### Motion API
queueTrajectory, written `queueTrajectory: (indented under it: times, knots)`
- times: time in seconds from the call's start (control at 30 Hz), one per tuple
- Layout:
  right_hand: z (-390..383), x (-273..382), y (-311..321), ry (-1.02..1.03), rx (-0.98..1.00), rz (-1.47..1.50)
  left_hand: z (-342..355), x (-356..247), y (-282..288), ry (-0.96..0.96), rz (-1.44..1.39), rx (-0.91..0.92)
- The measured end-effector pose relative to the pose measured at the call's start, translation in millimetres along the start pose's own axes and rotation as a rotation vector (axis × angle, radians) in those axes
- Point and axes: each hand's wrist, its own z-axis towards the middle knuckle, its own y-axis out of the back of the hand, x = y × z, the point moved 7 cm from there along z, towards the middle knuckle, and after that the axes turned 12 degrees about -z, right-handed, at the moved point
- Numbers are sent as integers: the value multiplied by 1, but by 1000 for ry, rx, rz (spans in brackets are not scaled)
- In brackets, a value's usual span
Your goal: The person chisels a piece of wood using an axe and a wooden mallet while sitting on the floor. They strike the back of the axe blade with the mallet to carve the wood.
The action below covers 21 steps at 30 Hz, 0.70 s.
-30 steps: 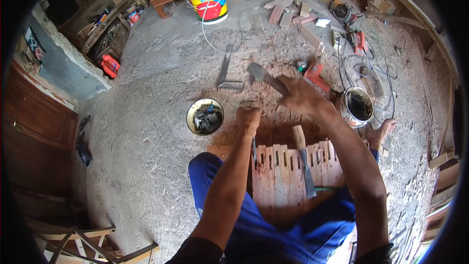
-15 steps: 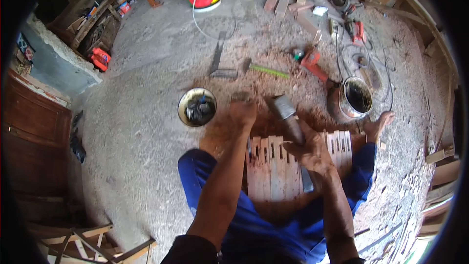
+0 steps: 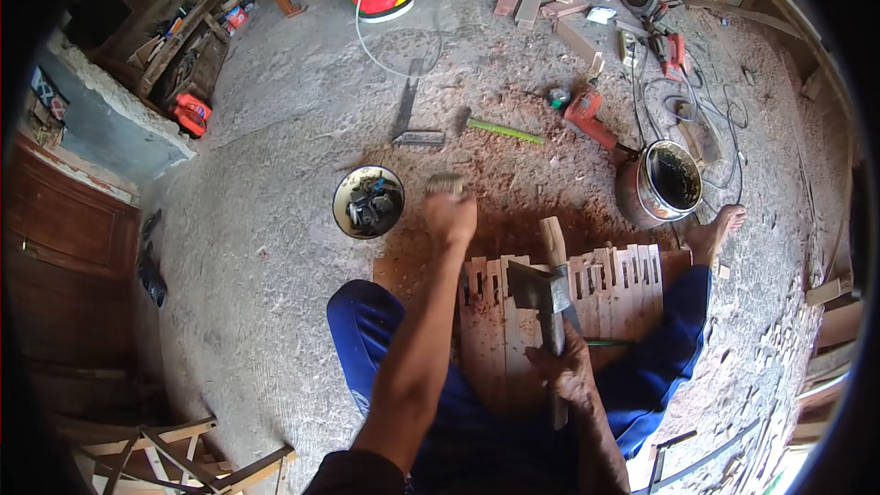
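Close to the metal pail, my left hand [image 3: 451, 222] is closed in a fist. A small pale brown piece [image 3: 446, 185], blurred, shows at its far side. My right hand [image 3: 570, 368] grips a hatchet-like tool [image 3: 530, 288] with a broad dark metal head, over the wood on my lap. Behind that head a chisel [image 3: 554, 240] points its wooden handle away from me. Its blade runs down towards my right fingers, and I cannot tell whether they hold it too. Several pale slotted wood pieces [image 3: 500, 339] lie side by side across my legs, with shavings on them.
A pail of dark scraps [image 3: 392, 178] stands ahead left, another dark-filled bucket [image 3: 646, 211] right beside my bare foot [image 3: 718, 231]. Farther off lie a carpenter's square [image 3: 405, 115], a green-handled tool [image 3: 504, 132], a red drill [image 3: 587, 117] and cables. Wood offcuts [image 3: 527, 9] sit at the back.
My right hand has drawn back towards me. The hatchet-like tool's head has come back over the wood pieces. A thin green strip now shows beside my right hand. My left hand has shifted slightly.
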Motion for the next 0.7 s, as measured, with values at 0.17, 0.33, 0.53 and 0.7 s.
queueTrajectory:
  times: [0.17,0.33,0.53,0.7]
  knots:
    - [-10,-12,0,-3,-20,-11,-25,-36,17,-338,-154,-188]
    - [2,-8,-5,-51,13,17,32,74,-18,388,-104,124]
    - [-12,-25,-2,-44,-47,105,8,6,-6,-19,-261,32]
    - [-9,-20,-11,-47,-7,154,54,88,-17,306,26,120]
